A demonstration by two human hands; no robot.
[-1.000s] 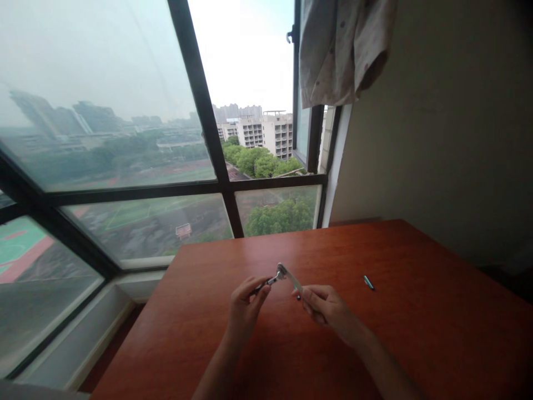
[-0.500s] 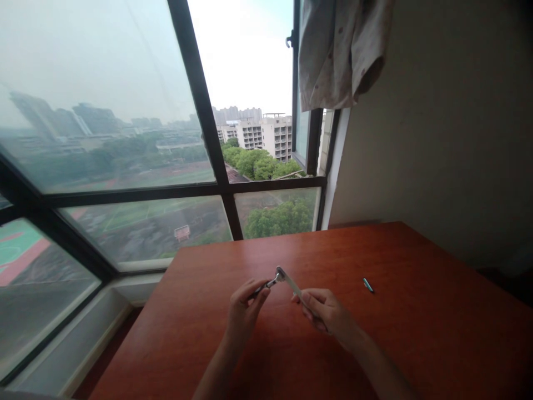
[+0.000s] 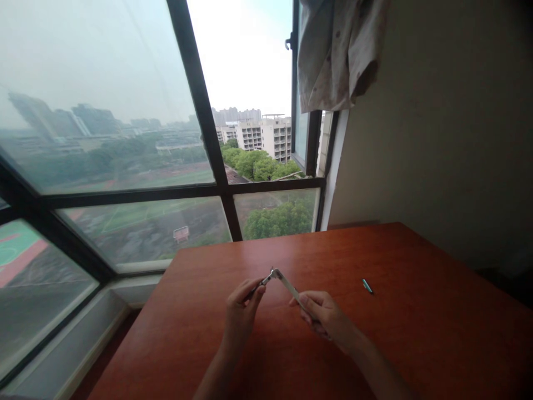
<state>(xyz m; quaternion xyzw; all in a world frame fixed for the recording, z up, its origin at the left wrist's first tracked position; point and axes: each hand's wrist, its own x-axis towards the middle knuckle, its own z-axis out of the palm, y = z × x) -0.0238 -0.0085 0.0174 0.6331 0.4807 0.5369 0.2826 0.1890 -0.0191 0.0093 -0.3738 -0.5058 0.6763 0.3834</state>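
Above the table, my left hand (image 3: 241, 311) pinches a slim dark and silver tool (image 3: 266, 279) between thumb and fingers, its shiny tip pointing up and to the right. My right hand (image 3: 322, 314) is closed round a long, flat, pale grey strip (image 3: 287, 286) that slants up to the left. The far end of the strip meets the tip of the silver tool, or overlaps it in the view; I cannot tell whether they are joined. Both things are too small and blurred to name by kind.
A small teal and dark stick-like thing (image 3: 367, 286), perhaps a pen cap, lies on the reddish-brown wooden table (image 3: 200, 344), right of my hands. Behind the table are dark-framed windows (image 3: 225, 191), one pane open. Spotted cloth (image 3: 339, 61) hangs at upper right beside a plain wall (image 3: 437, 139).
The tool's tip and the strip's far end have shifted slightly left. My left hand has moved a little left too, while both hands keep their holds.
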